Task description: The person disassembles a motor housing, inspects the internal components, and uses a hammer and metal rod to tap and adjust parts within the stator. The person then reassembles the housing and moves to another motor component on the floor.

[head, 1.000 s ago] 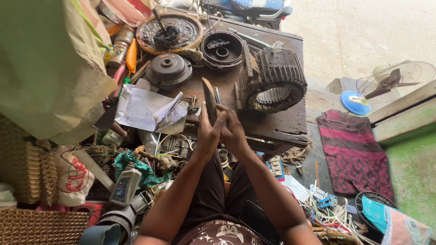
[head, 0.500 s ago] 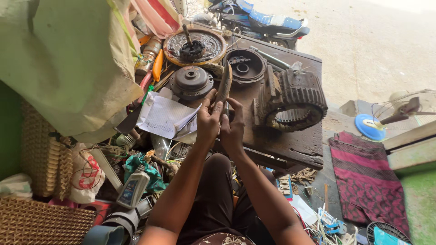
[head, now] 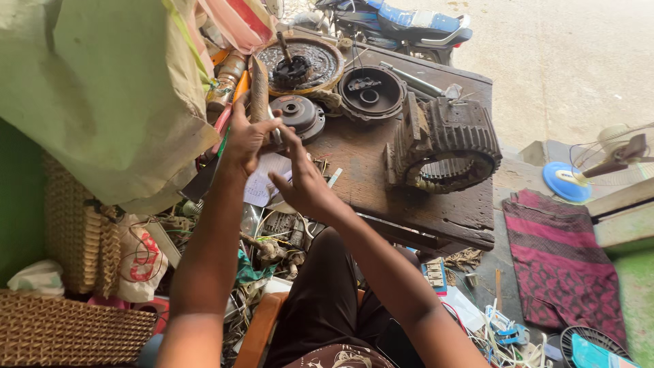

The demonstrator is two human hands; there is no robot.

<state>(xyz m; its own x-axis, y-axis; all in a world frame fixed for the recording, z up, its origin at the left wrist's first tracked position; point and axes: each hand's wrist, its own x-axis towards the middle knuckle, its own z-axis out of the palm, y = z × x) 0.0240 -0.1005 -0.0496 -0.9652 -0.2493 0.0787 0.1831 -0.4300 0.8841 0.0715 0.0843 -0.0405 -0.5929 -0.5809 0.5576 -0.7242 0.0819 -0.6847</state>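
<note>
My left hand [head: 246,140] is closed around the lower end of a flat brown strip [head: 258,85] and holds it upright over the left side of the wooden table [head: 381,177]. My right hand [head: 304,185] is just right of it. Its index finger reaches up to the strip's lower end and its thumb is spread apart from that finger. Beyond the hands lie a dark round motor end cover [head: 300,114], a second cover [head: 371,92] and a rotor standing in a round rusty plate [head: 297,65]. A ribbed motor housing [head: 446,146] sits to the right.
A white paper [head: 262,184] lies under my hands. A green cloth [head: 88,88] hangs at left above wicker baskets [head: 68,327]. Tangled wires and parts [head: 272,245] crowd the floor. A motorcycle [head: 402,24] stands behind the table, with a fan [head: 603,160] and a red cloth [head: 558,252] at right.
Both hands have moved left and up with the strip, from the table's middle to its left side. The right hand's fingers have spread away from the strip.
</note>
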